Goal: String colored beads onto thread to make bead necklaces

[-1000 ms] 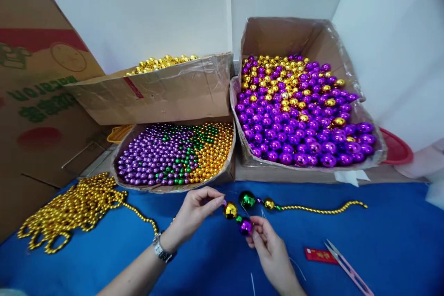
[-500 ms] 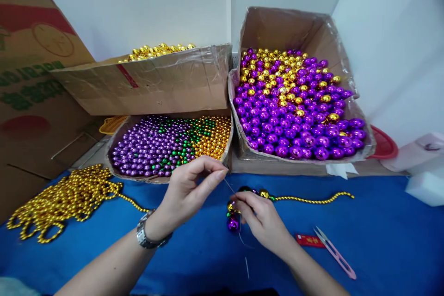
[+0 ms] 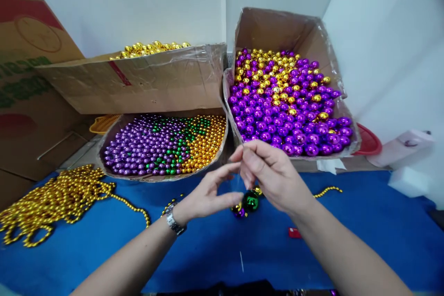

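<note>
My right hand [image 3: 268, 173] is raised above the blue cloth, with thumb and forefinger pinched on a thin thread that runs down to a cluster of large beads [image 3: 247, 202], green, gold and purple. My left hand [image 3: 211, 192], with a watch on the wrist, hovers just left of that thread, its fingers spread and holding nothing. A gold bead strand [image 3: 328, 190] trails right from the cluster across the cloth.
Open cartons stand behind: large purple and gold balls [image 3: 287, 97] at right, small purple, green and gold beads [image 3: 163, 145] in front left, gold balls [image 3: 149, 48] above. A gold strand pile [image 3: 52, 201] lies at left. A red card [image 3: 294, 232] lies by my right forearm.
My right hand rose from the bead cluster and pulled the thread upward. My left hand let go of the thread and dropped lower, opening. The cluster bunched together.
</note>
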### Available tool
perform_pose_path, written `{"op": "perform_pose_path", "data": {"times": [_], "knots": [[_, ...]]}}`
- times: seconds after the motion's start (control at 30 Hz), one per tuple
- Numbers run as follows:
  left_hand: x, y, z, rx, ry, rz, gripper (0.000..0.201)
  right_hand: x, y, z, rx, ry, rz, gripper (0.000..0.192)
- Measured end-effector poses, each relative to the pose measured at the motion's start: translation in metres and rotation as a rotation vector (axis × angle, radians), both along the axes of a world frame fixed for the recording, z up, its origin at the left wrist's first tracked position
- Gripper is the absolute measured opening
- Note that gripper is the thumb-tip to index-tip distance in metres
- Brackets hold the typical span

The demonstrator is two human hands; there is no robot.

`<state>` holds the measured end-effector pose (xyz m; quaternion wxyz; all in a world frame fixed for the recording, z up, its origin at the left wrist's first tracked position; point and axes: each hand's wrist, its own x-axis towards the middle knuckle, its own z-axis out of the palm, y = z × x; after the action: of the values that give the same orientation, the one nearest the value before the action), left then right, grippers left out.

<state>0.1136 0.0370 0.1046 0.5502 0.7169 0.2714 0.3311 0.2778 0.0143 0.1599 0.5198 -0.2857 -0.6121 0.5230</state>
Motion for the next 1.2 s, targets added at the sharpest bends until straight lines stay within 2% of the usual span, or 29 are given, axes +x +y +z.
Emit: {"op": "perform_pose_path", "data": {"times": [0.1,0.2,0.3,0.4,0.5,0.67,0.8,0.9,1.0,1.1,1.2], "knots": [[0.012,0.0,0.003,0.112,0.132,-0.078,0.038,-0.001,0.001,0.029,0.054,0.142,-0.018,0.018],[0.019,-0.001,0.001,0.098,0.183,-0.135,0.022,0.009,-0.005,0.05,0.131,0.192,-0.134,0.016],[0.017,0.003,-0.009,0.204,0.228,-0.059,0.024,0.031,-0.016,0.056,0.148,0.218,-0.253,0.014],[0.007,0.006,-0.029,0.461,0.291,0.041,0.022,0.062,-0.028,0.048,0.121,0.289,-0.4,0.009],[-0.008,0.005,-0.058,0.594,0.392,0.043,0.022,0.094,-0.039,0.033,0.121,0.366,-0.527,0.005],[-0.04,-0.006,-0.106,0.599,0.515,0.083,0.021,0.123,-0.055,0.005,0.06,0.399,-0.613,0.002],[-0.067,-0.015,-0.125,0.602,0.618,0.077,0.022,0.124,-0.058,-0.013,-0.035,0.412,-0.652,0.006],[-0.081,-0.022,-0.128,0.621,0.698,0.114,0.027,0.121,-0.054,-0.017,-0.031,0.413,-0.628,0.008],[-0.089,-0.031,-0.122,0.631,0.756,0.186,0.034,0.112,-0.049,-0.018,-0.027,0.407,-0.595,0.01],[-0.104,-0.045,-0.105,0.662,0.864,0.246,0.041,0.099,-0.048,-0.022,-0.068,0.408,-0.576,0.009],[-0.135,-0.062,-0.082,0.719,0.961,0.388,0.037,0.085,-0.048,-0.034,-0.092,0.405,-0.536,0.007]]}}
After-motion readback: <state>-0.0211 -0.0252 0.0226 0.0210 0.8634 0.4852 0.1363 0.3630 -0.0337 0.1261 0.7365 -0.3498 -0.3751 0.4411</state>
